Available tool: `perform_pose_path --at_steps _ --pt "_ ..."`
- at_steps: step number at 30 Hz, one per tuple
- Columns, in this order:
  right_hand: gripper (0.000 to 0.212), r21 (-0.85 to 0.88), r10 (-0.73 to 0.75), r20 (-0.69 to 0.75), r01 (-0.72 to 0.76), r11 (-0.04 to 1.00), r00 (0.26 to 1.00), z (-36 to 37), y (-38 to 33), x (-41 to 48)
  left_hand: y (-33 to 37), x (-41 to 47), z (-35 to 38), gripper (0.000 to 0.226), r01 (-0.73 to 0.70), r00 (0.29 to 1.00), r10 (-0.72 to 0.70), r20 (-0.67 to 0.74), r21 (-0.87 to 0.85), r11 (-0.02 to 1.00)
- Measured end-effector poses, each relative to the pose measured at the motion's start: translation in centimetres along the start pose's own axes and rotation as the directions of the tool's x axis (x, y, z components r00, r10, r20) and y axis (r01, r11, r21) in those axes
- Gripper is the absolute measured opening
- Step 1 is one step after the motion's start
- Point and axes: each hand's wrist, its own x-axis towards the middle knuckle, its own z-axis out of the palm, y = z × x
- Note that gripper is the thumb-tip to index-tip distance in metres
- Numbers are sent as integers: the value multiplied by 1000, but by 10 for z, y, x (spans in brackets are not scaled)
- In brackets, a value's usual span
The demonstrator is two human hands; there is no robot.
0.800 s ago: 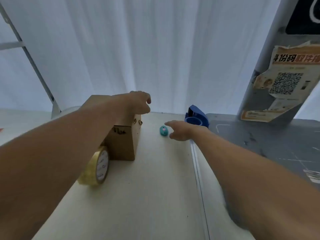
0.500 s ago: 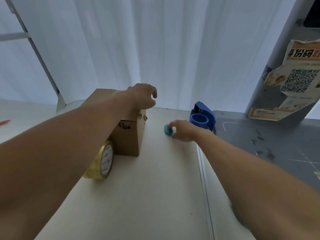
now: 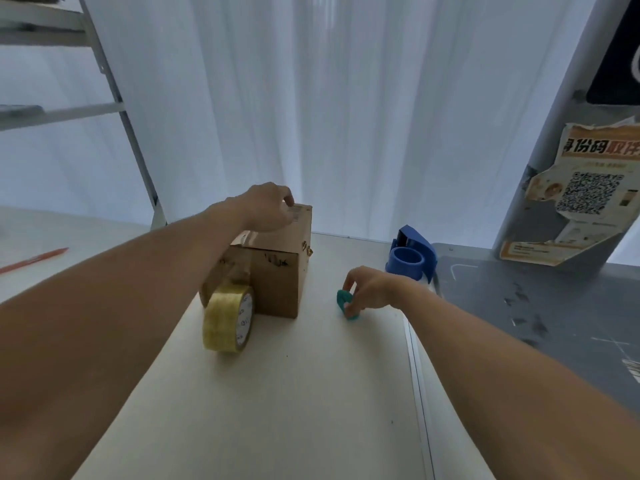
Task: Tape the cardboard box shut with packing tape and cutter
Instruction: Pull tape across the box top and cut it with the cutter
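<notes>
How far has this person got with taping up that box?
Barely begun. The left hand rests on the cardboard box, and the right hand pinches the small teal cutter. The tape roll stands untouched; no fresh tape strip shows.

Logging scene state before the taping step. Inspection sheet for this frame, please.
Surface: white table, grey cutting mat at its right.
Job's things: cardboard box closed; tape roll on edge against its front; small teal cutter.
Clutter: blue tape dispenser; red pen far left.
Hands: left hand rests on the box top; right hand pinches the teal cutter.
Cables: nothing seen.
Surroundings: white curtain, metal shelf frame, torn QR poster.
</notes>
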Motion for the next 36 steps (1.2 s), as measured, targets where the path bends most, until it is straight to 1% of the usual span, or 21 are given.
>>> perform_pose_path --at_steps 2,4,8,10,14,17,20,22,26,29,34,36 --pt "41 -58 -31 -32 30 998 999 -5 -6 -5 -18 -13 -11 41 35 999 -34 38 -34 999" --pt "33 -60 -50 -100 44 997 994 -15 -14 -11 -34 -27 -20 43 81 994 -79 73 -37 996" --pt "16 75 -71 -292 97 992 954 -39 -40 -26 -53 -50 -30 50 162 977 -155 148 -40 986" --pt "14 91 -98 -370 141 986 924 -47 -54 -31 -61 -56 -31 52 190 969 -180 167 -47 981" --pt "17 177 -142 -410 231 957 901 -50 -79 -39 -69 -65 -32 56 226 962 -208 174 -91 970" --pt "24 303 -170 -401 305 903 900 -47 -98 -43 -71 -71 -31 60 265 946 -232 227 -131 955" --pt "18 415 -198 -342 337 845 919 -43 -114 -50 -70 -76 -27 68 270 938 -222 265 -161 949" --pt "21 445 -206 -292 323 835 934 -40 -120 -53 -68 -79 -22 75 255 938 -202 281 -164 953" --pt "25 433 -185 -203 258 863 961 -32 -117 -55 -63 -80 -11 91 223 915 -175 364 -93 970" --pt "28 392 -160 -189 224 892 969 -30 -107 -57 -53 -79 -8 90 191 921 -145 363 -94 977" --pt "23 421 -111 -209 192 887 972 -38 -82 -70 -28 -69 1 80 137 930 -94 355 -96 986" --pt "27 431 -98 -217 186 883 971 -41 -70 -75 -17 -63 6 77 110 933 -72 352 -88 990"
